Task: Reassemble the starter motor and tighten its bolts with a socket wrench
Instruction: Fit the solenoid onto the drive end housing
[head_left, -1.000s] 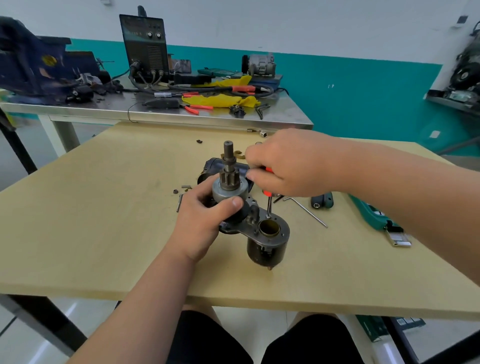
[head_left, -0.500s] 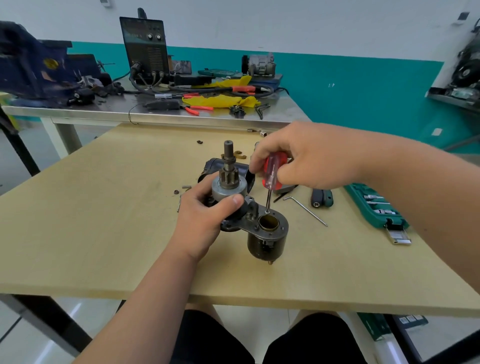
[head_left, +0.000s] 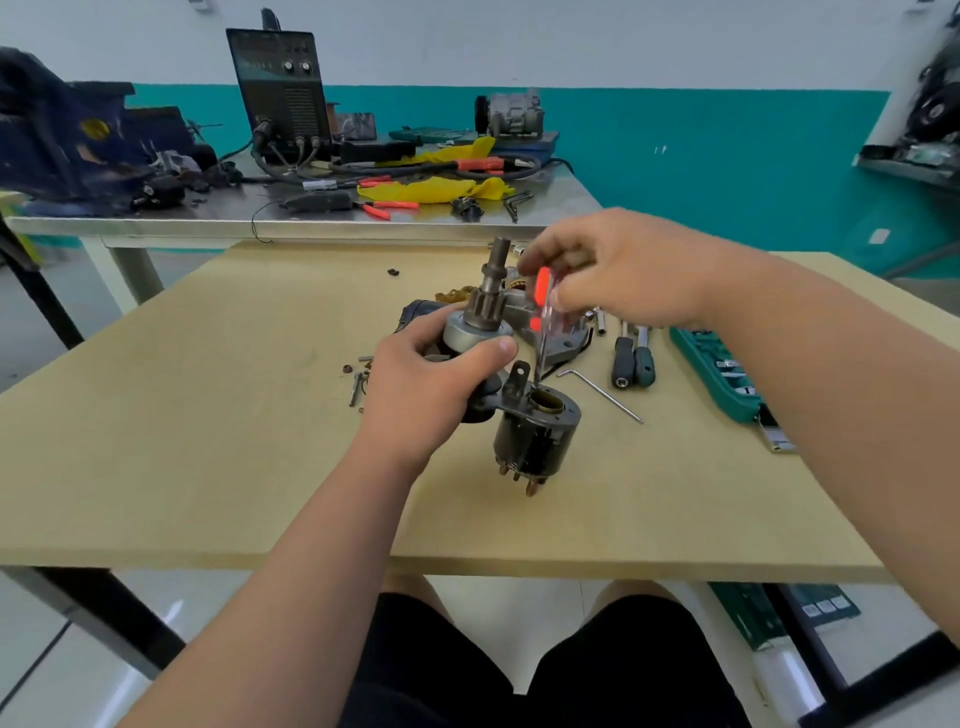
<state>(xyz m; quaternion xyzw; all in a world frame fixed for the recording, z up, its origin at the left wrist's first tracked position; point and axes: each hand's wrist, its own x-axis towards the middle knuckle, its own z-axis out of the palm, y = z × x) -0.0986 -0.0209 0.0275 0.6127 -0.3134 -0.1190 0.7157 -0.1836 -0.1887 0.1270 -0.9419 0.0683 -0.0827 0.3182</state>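
The starter motor assembly (head_left: 535, 434) stands upright on the wooden table (head_left: 208, 441), its pinion gear shaft (head_left: 491, 293) pointing up and a black cylindrical body at the front. My left hand (head_left: 431, 384) grips the motor around the silver collar below the gear. My right hand (head_left: 618, 270) pinches a red-handled screwdriver (head_left: 541, 296) held upright, with its tip down at the plate beside the brass bore (head_left: 545, 401).
To the right lie an Allen key (head_left: 602, 392), two dark-handled tools (head_left: 631, 361) and a green socket set case (head_left: 719, 374). Loose bolts and small parts (head_left: 356, 382) lie left of the motor. A metal bench (head_left: 311, 218) with clutter stands behind.
My right hand has lifted and loosened around the screwdriver, showing more of the red handle. The motor has tilted slightly toward me. The view came closer.
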